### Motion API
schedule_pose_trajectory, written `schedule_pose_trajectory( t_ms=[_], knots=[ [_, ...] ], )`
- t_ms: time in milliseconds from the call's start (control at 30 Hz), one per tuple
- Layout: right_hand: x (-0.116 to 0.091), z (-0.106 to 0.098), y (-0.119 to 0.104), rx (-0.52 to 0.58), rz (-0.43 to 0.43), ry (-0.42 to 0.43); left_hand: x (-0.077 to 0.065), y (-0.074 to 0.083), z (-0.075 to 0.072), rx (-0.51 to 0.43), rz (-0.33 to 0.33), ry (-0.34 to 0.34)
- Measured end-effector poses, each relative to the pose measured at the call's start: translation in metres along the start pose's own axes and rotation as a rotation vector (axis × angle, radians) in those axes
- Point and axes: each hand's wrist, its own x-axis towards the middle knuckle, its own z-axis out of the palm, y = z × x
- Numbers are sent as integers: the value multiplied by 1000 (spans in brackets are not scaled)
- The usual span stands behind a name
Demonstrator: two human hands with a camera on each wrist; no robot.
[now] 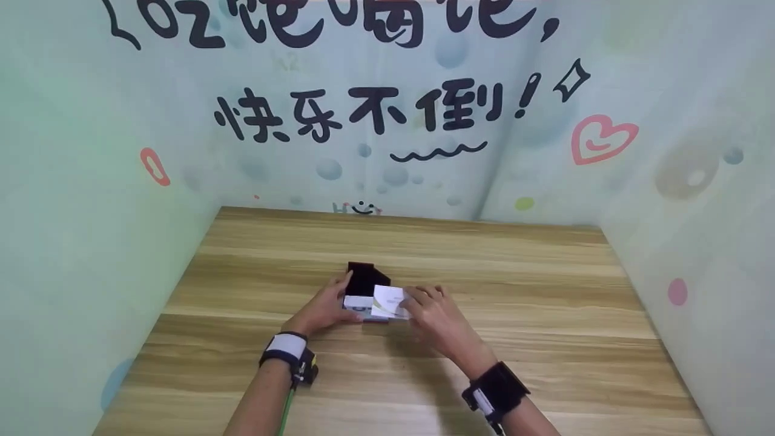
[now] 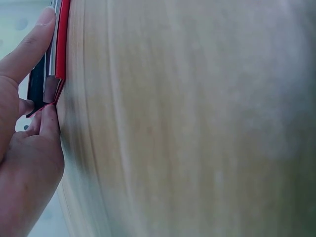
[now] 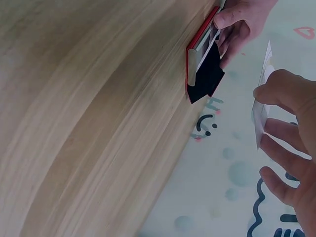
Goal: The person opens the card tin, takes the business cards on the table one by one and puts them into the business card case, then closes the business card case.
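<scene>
My left hand (image 1: 323, 307) grips an open card case (image 1: 365, 279) by its left side, just above the table. The case has a red outer cover (image 2: 61, 44) and a black inner flap, and pale cards show inside it in the head view. Between thumb and fingers, my right hand (image 1: 437, 316) pinches a white business card (image 1: 386, 301) with faint print. From the head, this card overlaps the right part of the case. Seen from the right wrist, the held card (image 3: 261, 106) is apart from the case (image 3: 206, 74), and the left thumb lies on the case's edge.
A wood-grain table (image 1: 533, 315) extends around both hands. Behind it and along both sides hang pale printed walls (image 1: 387, 175) with dark lettering. Each wrist wears a strapped camera, and a green cable (image 1: 287, 412) runs along the left forearm.
</scene>
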Motion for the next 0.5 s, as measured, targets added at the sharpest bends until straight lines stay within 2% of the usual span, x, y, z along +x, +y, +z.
schedule_pose_trajectory(
  t_ms=[100,267,500],
  knots=[
    [8,6,0,-9,-11,-12,0,0,-1,17,7,-2],
    [21,15,-2,-24,-20,-30,-1,0,-2,-16,2,-8],
    [36,25,-3,-14,-26,-140,-1,1,-1,-33,-34,-12]
  ],
)
